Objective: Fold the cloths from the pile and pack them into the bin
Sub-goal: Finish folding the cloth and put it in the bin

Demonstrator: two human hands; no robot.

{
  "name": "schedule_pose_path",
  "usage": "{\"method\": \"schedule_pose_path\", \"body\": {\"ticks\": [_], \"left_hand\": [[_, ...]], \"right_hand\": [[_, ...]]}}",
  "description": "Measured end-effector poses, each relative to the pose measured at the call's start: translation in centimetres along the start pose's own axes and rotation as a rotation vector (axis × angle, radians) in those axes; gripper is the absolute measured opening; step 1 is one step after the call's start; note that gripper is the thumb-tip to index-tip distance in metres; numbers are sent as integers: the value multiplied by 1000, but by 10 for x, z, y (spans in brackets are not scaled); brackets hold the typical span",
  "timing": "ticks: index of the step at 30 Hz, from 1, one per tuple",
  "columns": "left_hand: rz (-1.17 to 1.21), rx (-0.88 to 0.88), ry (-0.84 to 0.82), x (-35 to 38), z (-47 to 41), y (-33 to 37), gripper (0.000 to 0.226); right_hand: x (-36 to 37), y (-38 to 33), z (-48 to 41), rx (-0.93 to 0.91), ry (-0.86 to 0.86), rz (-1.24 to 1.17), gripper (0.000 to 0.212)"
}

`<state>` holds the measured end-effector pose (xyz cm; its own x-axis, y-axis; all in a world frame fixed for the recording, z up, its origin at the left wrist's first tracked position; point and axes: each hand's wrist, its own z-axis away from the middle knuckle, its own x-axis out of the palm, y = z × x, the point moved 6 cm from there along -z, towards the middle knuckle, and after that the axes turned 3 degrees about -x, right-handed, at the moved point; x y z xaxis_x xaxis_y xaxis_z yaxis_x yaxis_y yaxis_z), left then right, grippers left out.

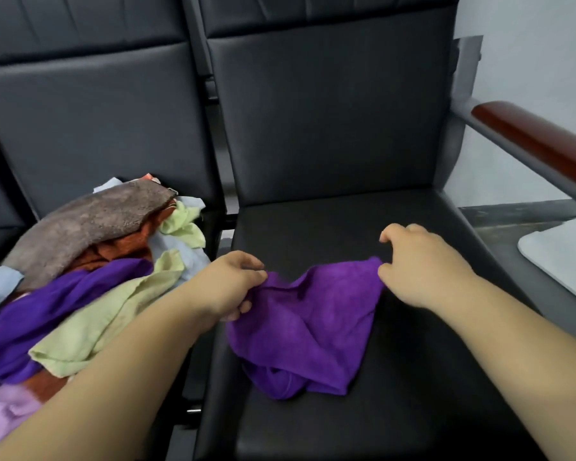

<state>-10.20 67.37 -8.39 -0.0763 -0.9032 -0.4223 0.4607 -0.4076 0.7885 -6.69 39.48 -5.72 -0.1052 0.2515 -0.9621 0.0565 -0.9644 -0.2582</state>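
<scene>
A purple cloth (308, 324) hangs crumpled over the black seat (363, 224) in front of me. My left hand (228, 284) pinches its upper left corner and my right hand (419, 261) pinches its upper right corner, holding the top edge stretched between them. The lower part of the cloth bunches on the seat. On the seat to the left lies the pile of cloths (80, 271): brown, rust, pale green, light blue, purple and pink pieces, loosely heaped.
A white bin edge (566, 257) shows at the far right on the floor. A chair armrest with a reddish wooden top (539, 138) runs along the right. Black seat backs rise behind both seats.
</scene>
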Motion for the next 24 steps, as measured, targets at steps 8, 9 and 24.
{"method": "schedule_pose_path", "body": {"ticks": [8, 9, 24], "left_hand": [[107, 180, -319, 10, 16, 16, 19], [97, 215, -366, 10, 21, 19, 26], [-182, 402, 29, -39, 33, 20, 16]], "right_hand": [[41, -67, 9, -422, -271, -287, 67], [43, -73, 9, -445, -275, -281, 59], [-2, -75, 11, -399, -178, -500, 23]]}}
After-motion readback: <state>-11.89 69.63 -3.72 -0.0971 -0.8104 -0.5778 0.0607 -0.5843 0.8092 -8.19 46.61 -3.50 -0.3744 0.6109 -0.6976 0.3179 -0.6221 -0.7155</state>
